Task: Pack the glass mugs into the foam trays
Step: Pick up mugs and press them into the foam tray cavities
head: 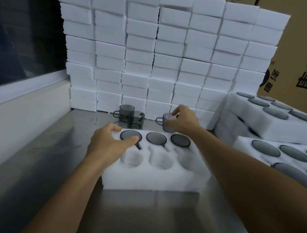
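Breakage is the risk: the smoky grey glass mug (pixel 167 123), on the steel tabletop (pixel 48 171) just behind the white foam tray (pixel 152 180), could knock its two neighbours (pixel 131 118) or slip. The right hand (pixel 184 119) grips its rim from above; the left hand (pixel 109 142) rests loosely spread on the tray's corner.

My left hand (pixel 110 142) and right hand (pixel 184 119) are bare, no gloves, rings or watch. Both forearms are uncovered as far as I can see (any sleeves lie out of view).
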